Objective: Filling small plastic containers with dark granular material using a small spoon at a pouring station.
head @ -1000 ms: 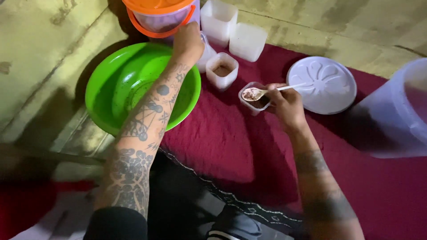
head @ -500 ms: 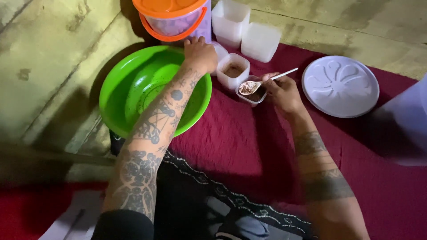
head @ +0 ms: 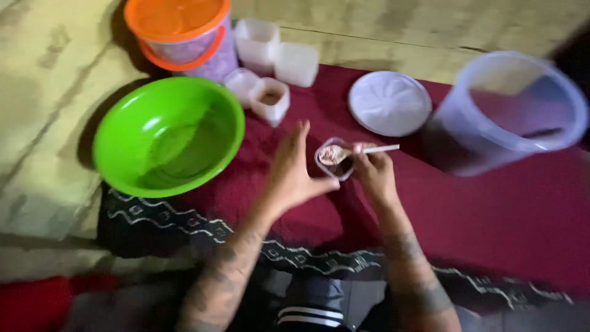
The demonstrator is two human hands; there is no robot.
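On a dark red cloth spread over a yellowish floor, a seated person works over a small clear cup part-filled with a dark brown mixture. The right hand is closed on the handle of a white spoon, whose loaded bowl rests over the cup's mouth. The left hand is open, fingers spread upward, its thumb touching the cup's near side as if steadying it. The step in hand appears to be portioning the mixture into this cup. What the spoonful calls for, judging by the cup's narrow mouth, is a level tip and a firm hold on the cup. Beside the left hand sits an empty green bowl; beyond it stand an orange-lidded tub and several small white cups, one showing brown filling. A round white lid lies near a large clear container, which is blurred.
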